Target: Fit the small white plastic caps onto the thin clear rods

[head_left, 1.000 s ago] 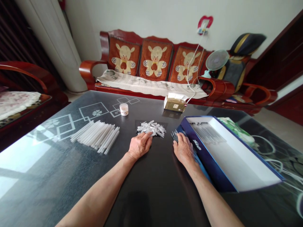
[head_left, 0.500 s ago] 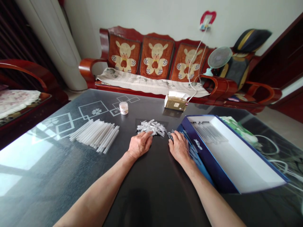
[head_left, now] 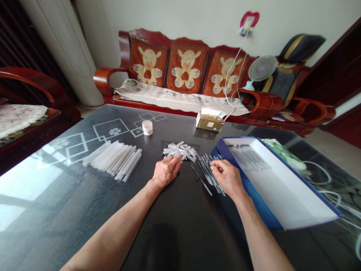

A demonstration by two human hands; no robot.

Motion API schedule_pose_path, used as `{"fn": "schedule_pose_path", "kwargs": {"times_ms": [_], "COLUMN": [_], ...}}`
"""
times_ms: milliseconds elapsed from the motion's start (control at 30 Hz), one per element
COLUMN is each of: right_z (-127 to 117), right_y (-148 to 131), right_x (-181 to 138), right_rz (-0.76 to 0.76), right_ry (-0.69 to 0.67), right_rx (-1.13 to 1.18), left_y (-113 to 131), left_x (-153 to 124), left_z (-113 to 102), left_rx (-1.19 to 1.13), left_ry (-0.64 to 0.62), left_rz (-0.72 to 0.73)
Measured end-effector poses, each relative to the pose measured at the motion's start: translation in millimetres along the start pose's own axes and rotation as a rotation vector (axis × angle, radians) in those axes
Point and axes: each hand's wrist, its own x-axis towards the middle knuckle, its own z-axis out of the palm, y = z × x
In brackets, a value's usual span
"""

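My left hand (head_left: pixel 167 171) rests at the near edge of a pile of small white caps (head_left: pixel 180 149), its fingers curled together. Whether it pinches a cap is hidden. My right hand (head_left: pixel 226 177) hovers over or touches a bunch of thin dark pen refills (head_left: pixel 209 174). Its thumb and fingertips are drawn together, and what they hold, if anything, does not show. One refill (head_left: pixel 201 180) lies a little apart, to the left of the bunch. A row of translucent white pen barrels (head_left: pixel 113 160) lies left of my left hand.
A blue box (head_left: pixel 282 192) with a white inside stands at the right, several pens (head_left: pixel 249 157) lined up at its far end. Behind the pile are a small round tub (head_left: pixel 147 128) and a tissue box (head_left: pixel 210 119). White cables (head_left: pixel 334 194) lie beyond the box.
My right hand has shifted right and drawn its fingers together, uncovering the refills it was lying over. One refill now lies apart from the bunch. My left hand stays nearly in place.
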Motion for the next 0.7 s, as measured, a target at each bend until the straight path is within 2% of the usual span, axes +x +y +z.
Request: {"fn": "schedule_pose_path", "kwargs": {"times_ms": [133, 233, 467, 700], "right_z": [9, 13, 19, 25], "right_y": [-27, -39, -46, -52], "right_x": [-12, -18, -21, -25], "right_rz": [-0.004, 0.062, 0.075, 0.083], "right_ry": [-0.260, -0.370, -0.404, -0.371], "right_rx": [-0.081, -0.259, -0.469, -0.470], "left_y": [-2, -2, -3, -1], "left_x": [-1, -1, 0, -1], "left_z": [3, 5, 6, 5], "left_rx": [-0.001, -0.009, -0.007, -0.015], "left_ry": [0.089, 0.155, 0.199, 0.174], "left_rz": [0.057, 0.101, 0.115, 0.107]}}
